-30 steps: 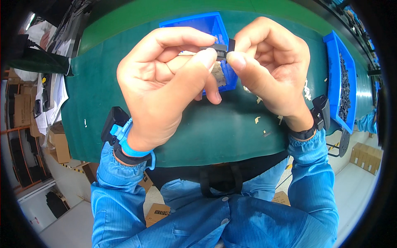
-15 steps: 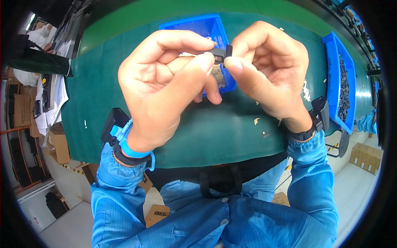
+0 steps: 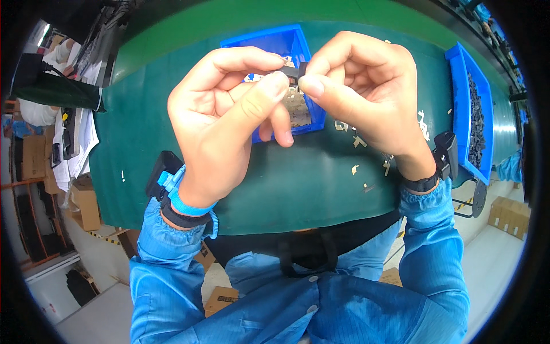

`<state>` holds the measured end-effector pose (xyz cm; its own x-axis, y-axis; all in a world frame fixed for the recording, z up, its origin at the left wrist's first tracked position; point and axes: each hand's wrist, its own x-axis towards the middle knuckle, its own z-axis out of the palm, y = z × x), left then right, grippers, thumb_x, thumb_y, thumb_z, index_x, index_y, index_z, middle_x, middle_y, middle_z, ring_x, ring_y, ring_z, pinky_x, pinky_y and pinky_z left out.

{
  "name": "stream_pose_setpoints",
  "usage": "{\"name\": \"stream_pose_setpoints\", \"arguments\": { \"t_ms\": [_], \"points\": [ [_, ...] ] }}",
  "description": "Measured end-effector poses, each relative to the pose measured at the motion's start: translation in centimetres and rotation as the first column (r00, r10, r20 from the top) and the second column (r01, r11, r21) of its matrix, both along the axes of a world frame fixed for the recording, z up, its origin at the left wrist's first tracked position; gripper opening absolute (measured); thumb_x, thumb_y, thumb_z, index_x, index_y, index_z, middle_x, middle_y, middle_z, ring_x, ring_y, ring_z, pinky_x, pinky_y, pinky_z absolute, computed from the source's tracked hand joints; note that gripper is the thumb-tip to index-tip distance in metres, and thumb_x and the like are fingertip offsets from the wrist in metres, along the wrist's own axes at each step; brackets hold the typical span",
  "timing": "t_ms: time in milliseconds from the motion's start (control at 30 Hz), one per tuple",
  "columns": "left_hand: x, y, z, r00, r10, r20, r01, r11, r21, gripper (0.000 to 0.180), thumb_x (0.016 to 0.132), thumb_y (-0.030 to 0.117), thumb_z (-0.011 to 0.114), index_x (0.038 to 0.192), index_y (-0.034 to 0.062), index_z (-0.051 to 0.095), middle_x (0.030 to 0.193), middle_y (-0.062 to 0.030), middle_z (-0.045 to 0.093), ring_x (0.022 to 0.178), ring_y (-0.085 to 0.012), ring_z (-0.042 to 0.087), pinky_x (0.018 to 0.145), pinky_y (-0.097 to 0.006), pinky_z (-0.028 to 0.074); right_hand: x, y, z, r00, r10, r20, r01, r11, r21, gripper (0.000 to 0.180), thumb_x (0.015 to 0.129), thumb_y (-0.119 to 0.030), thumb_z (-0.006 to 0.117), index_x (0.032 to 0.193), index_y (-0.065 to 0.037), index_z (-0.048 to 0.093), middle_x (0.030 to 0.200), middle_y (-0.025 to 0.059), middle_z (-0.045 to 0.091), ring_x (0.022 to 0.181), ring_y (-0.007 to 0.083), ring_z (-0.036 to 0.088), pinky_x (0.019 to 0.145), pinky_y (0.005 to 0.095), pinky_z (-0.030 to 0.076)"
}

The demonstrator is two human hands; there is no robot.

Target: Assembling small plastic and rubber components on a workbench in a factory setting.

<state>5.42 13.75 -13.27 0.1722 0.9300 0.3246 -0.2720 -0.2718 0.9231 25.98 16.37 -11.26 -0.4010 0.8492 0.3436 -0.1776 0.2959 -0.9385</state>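
Observation:
Between thumb and forefinger, my left hand [image 3: 220, 117] pinches a small black rectangular part [image 3: 290, 73] by its left end. My right hand [image 3: 366, 92] pinches a thin black piece [image 3: 302, 70] upright against the right end of that part. The two pieces touch; whether they are joined I cannot tell. Both hands are held above the green table mat, in front of a blue bin [image 3: 314, 114] with pale scraps in it. My hands hide part of that bin.
Pale scraps [image 3: 359, 141] lie scattered on the green mat [image 3: 286, 189]. On the right stands a long blue bin [image 3: 455, 103] full of small black parts [image 3: 476, 126]. White papers [image 3: 83, 137] and dark tools lie at the left edge. Cardboard boxes [image 3: 507, 217] stand on the floor.
Both hands have shifted slightly left with the black pieces between them. The thin piece now sits closer against the rectangular part. More scraps show beside my right hand.

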Motion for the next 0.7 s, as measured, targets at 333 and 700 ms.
{"name": "stream_pose_setpoints", "arguments": {
  "t_ms": [333, 700],
  "points": [
    [0.2, 0.1, 0.5, 0.959, -0.089, 0.268, 0.121, 0.987, -0.106, 0.022, 0.101, 0.005, 0.065, 0.12, -0.0063, 0.063, 0.093, -0.0145, 0.073, 0.056, -0.0172, 0.066, 0.05, -0.026, 0.047, 0.7, 0.4, 0.2, 0.999, -0.049, 0.018, 0.05, 0.997, -0.053, 0.015, 0.097, -0.014, 0.076, 0.093, -0.001, 0.071, 0.075, -0.0016, 0.066, 0.064, 0.0003, 0.055, 0.053, 0.0185, 0.039],
    [-0.4, 0.3, -0.1, 0.857, -0.314, 0.409, 0.422, 0.882, -0.208, 0.02, 0.104, 0.007, 0.063, 0.122, -0.002, 0.063, 0.077, -0.011, 0.07, 0.049, -0.0138, 0.059, 0.051, -0.026, 0.047, 0.5, 0.1, 0.1, 0.981, 0.188, -0.039, -0.191, 0.973, -0.125, 0.012, 0.099, -0.01, 0.074, 0.094, -0.001, 0.068, 0.078, 0.0013, 0.067, 0.064, 0.0032, 0.06, 0.053, 0.0179, 0.044]
  ]
}}
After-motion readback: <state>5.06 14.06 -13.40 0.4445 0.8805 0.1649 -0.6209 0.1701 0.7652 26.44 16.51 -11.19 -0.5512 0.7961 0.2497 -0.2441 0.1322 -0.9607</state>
